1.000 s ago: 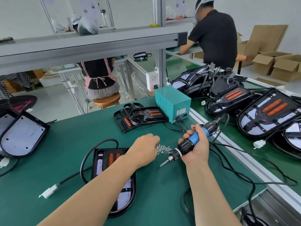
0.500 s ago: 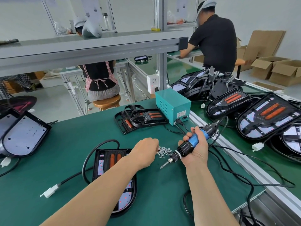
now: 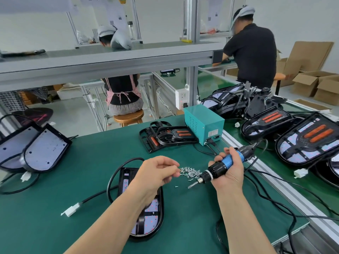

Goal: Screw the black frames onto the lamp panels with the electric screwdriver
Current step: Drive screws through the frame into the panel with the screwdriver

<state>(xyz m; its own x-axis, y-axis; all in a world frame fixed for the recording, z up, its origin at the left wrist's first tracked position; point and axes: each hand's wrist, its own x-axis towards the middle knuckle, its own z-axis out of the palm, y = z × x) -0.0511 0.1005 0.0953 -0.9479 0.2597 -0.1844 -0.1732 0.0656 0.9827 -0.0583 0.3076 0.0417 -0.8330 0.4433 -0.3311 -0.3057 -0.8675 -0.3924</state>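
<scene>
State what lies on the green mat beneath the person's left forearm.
A flat black-framed lamp panel with a white, red-dotted board. Its rounded near end and far corner show; the forearm covers its middle, so any screws there cannot be seen.

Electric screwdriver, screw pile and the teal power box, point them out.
electric screwdriver (image 3: 228, 160): head view, blue grip section.
screw pile (image 3: 191, 172): head view, middle of heap.
teal power box (image 3: 202, 114): head view, top face.

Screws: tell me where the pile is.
Head view, centre: the screws lie on the green mat between the left hand and the screwdriver in the right hand.
</scene>
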